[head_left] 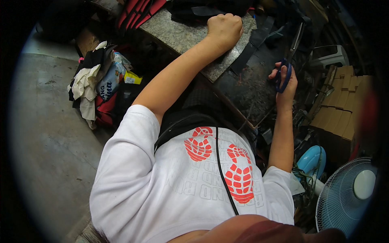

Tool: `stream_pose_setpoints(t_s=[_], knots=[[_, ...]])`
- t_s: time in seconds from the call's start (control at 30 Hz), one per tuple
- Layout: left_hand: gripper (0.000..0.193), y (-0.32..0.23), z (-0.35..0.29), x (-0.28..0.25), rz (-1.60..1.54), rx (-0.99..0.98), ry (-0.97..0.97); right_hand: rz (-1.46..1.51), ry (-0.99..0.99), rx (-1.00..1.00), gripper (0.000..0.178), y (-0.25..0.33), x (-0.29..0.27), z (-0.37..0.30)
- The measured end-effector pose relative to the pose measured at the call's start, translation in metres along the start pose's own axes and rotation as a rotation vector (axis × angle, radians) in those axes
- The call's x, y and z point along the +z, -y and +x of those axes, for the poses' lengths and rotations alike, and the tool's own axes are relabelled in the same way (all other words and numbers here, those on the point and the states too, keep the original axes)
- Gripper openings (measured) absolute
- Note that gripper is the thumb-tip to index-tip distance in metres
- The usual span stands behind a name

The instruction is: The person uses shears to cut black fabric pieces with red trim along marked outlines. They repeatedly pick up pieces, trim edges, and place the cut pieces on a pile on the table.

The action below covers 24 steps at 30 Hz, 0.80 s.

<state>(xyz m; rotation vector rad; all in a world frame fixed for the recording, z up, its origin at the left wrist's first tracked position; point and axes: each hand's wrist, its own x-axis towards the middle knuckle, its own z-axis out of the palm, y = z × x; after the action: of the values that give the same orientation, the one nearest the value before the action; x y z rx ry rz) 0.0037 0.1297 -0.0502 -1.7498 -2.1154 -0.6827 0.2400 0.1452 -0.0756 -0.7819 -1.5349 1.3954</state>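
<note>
My left hand (225,30) is closed into a fist above the speckled stone slab (172,30), its fingers turned away and hidden. Right beside it lies dark material (188,11) at the slab's far edge. Whatever the fist may hold cannot be made out. My right hand (287,83) grips a pair of scissors (285,69) by the dark blue handles. The long metal blades point up and away, slightly parted. A dark strip (247,50) lies along the slab's right edge, between my hands.
Red and black strips (139,14) lie at the slab's far left. A bag stuffed with fabric scraps (87,83) stands on the left, above the grey floor (48,133). To the right are stacked brown cardboard pieces (336,105), a light blue round object (312,158) and a fan (344,198).
</note>
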Motion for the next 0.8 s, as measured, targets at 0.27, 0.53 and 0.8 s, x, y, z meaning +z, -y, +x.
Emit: stream_pose_setpoints(t_s=[0.27, 0.53, 0.8], knots=[[0.02, 0.011, -0.01, -0.068, -1.426, -0.154, 0.167, 0.002, -0.017, -0.025, 0.028, 0.0, -0.001, -0.004], [0.038, 0.024, -0.078, -0.054, -0.547, -0.185, 0.217, 0.046, 0.002, -0.054, 0.026, -0.004, -0.002, -0.004], [0.025, 0.021, -0.063, -0.029, -0.643, -0.21, 0.141, -0.051, 0.029, -0.058, 0.026, -0.005, -0.003, -0.006]])
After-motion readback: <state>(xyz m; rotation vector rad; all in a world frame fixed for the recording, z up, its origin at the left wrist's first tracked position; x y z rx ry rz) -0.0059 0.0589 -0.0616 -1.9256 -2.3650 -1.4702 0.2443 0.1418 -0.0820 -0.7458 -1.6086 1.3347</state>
